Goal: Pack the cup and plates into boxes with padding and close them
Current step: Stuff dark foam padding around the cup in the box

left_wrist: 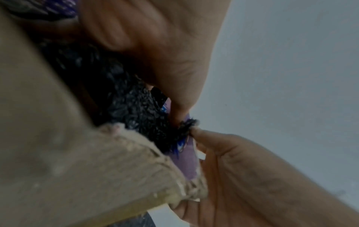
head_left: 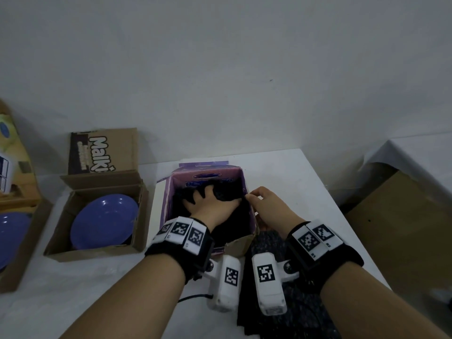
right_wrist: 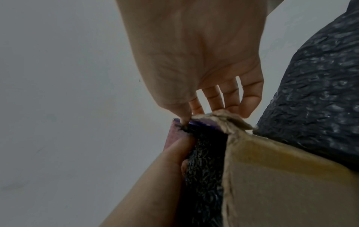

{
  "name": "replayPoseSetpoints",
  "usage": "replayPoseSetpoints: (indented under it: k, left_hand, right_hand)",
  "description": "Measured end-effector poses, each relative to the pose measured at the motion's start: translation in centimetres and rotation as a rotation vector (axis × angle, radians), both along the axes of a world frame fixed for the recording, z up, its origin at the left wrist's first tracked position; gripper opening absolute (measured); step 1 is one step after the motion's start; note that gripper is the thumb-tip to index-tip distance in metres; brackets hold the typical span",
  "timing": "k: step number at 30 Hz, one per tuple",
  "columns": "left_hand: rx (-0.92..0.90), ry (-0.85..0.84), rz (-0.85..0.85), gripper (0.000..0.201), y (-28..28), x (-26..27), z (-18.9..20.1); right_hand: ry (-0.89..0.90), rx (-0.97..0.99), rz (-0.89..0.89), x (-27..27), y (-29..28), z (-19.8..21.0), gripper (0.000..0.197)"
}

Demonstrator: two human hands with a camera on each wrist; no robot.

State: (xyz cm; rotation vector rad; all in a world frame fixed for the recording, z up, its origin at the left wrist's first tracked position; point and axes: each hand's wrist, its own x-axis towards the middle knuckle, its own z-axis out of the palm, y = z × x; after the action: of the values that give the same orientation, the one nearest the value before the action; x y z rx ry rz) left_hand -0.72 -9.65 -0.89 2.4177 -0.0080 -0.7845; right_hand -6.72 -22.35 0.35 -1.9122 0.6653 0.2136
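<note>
A purple box (head_left: 206, 171) stands open in the middle of the white table, lined with black fuzzy padding (head_left: 234, 216). My left hand (head_left: 208, 203) is inside the box, fingers spread, pressing flat on the padding. My right hand (head_left: 250, 196) is at the box's right wall and pinches the padding's edge (left_wrist: 187, 125) at the rim between thumb and fingertip; its other fingers (right_wrist: 250, 106) hang straight outside the wall. A blue plate (head_left: 104, 221) lies in an open brown box (head_left: 71, 209) to the left. No cup shows in any view.
A second blue plate (head_left: 12, 233) lies in another box at the far left edge. More dark padding (head_left: 267, 243) lies on the table under my right wrist. The table ends just right of the purple box; a brown cardboard sheet (head_left: 403, 228) lies beyond it.
</note>
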Motion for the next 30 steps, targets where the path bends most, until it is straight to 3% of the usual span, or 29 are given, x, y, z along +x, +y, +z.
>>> replayPoseSetpoints:
  k: [11,18,21,27,30]
  left_hand:
    - [0.192,-0.211,-0.052,0.100,-0.7,-1.6,-1.7]
    - [0.014,0.105,-0.325,0.121,3.3,0.9,0.5]
    - [0.091,0.078,-0.426,0.124,3.9,0.2,0.1]
    - [0.156,-0.125,-0.382,0.118,3.3,-1.3,-2.3]
    - [0.143,-0.076,-0.452,0.122,4.7,-0.9,-0.7]
  right_hand:
    - [-0.006,0.001,0.003,0.1,-0.3,-0.4,0.023]
    - [-0.023,-0.064,0.017,-0.1,-0.5,-0.1,0.022]
    - [-0.053,-0.103,0.023,-0.1,-0.3,-0.3,0.021]
    - [-0.158,-0.112,-0.075,-1.6,-0.7,-1.6,0.032]
    - [-0.064,-0.311,-0.073,-4.2,-1.6,-3.4,0.037]
